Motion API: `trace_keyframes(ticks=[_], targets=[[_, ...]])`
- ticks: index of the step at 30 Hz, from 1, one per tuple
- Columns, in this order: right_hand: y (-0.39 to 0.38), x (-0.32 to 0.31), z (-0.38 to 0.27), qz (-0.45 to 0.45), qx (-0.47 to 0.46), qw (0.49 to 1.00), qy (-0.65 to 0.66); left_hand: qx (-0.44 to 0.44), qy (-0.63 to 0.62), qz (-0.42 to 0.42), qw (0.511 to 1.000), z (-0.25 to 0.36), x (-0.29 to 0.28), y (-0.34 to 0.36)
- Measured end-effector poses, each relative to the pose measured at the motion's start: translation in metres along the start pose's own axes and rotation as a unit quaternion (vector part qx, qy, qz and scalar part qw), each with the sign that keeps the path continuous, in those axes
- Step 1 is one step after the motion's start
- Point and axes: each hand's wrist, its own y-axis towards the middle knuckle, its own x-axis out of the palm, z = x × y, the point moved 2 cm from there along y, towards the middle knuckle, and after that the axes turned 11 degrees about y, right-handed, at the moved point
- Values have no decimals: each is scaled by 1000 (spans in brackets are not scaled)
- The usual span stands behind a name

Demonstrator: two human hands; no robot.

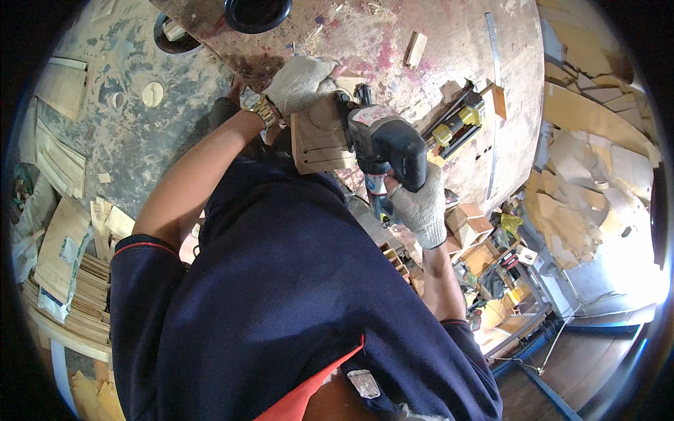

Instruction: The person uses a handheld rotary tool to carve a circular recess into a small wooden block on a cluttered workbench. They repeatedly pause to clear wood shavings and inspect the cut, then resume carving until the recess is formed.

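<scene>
My right hand [420, 210], in a white knit glove, is wrapped round the handle of a dark power tool [388, 144] that looks like a jigsaw. The tool's front end meets the right side of a small wooden box [319, 137]; the contact spot is hidden behind its body. A curved line and small dark holes show on the box's face. My left hand [300, 83], also gloved and with a gold watch at its wrist, grips the box's far edge. Its fingertips are partly hidden.
Right of the saw lies a yellow-and-black nail gun [460, 126] on the stained worktable [344, 42]. A wood offcut [415, 50] and a dark round bowl [258, 12] lie farther off. Small wooden boxes [469, 226] stand at the right; stacked thin boards [77, 295] fill the lower left.
</scene>
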Motion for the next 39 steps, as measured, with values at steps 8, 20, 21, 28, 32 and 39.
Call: trace_keyframes(ticks=[8, 20, 21, 28, 32, 39], targets=[[7, -4, -8, 4, -50, 998, -48, -2, 35, -24, 999, 2, -3, 1], [23, -17, -9, -66, -63, 995, -51, 7, 23, -6, 1000, 2, -6, 1], [24, -19, -10, -73, -58, 994, -54, -14, 13, -35, 999, 2, -6, 0], [32, -25, -16, -92, -49, 990, -97, -20, -35, 8, 999, 8, -14, -1], [39, -27, -18, -100, -76, 986, -112, -122, -112, -52, 985, 6, -12, -2], [46, -34, -22, -127, -116, 977, -125, -189, -203, -61, 959, 3, -11, -2]])
